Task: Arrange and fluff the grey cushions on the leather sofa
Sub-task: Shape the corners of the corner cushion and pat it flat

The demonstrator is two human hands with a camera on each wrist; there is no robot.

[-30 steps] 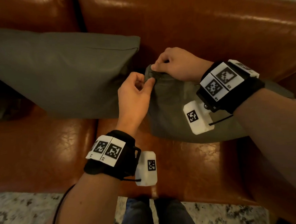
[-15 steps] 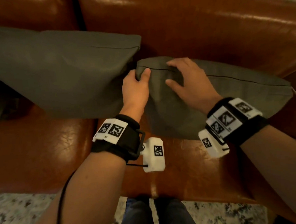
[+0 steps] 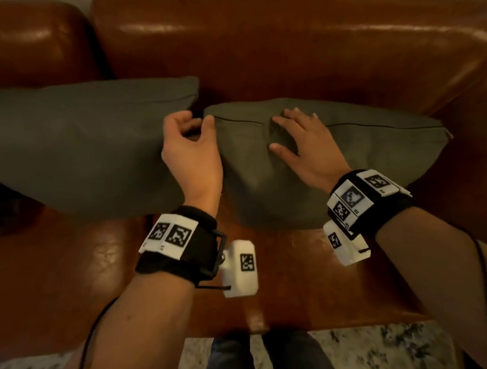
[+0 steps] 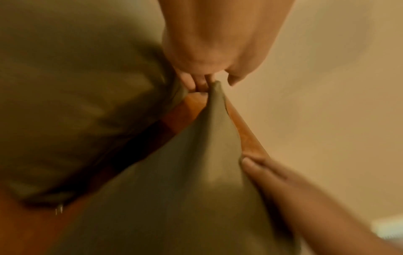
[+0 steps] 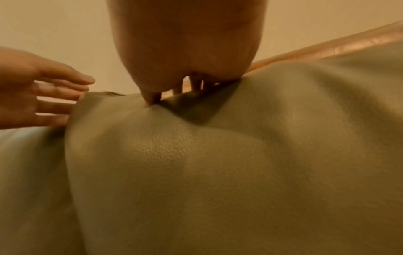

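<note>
Two grey cushions lean against the back of the brown leather sofa [image 3: 286, 46]. The larger left cushion [image 3: 71, 142] stands untouched. The right cushion [image 3: 370, 149] is upright beside it, zip seam along its top. My left hand [image 3: 196, 121] cups its top left corner, fingers behind it and fairly straight, as the right wrist view shows [image 5: 54, 96]. In the left wrist view the thumb stands just off the fabric tip [image 4: 216, 86]. My right hand [image 3: 293, 131] lies flat with spread fingers on the cushion's upper front, denting the fabric [image 5: 185, 110].
The sofa seat [image 3: 72, 278] stretches in front of both cushions. A speckled rug [image 3: 386, 351] and my legs [image 3: 246, 362] are below the seat edge. A black cable [image 3: 87, 347] hangs from my left forearm.
The right cushion went from slumped and bunched to upright against the sofa back. My right hand let go of its top and now lies flat on it. My left hand's pinch on the corner loosened.
</note>
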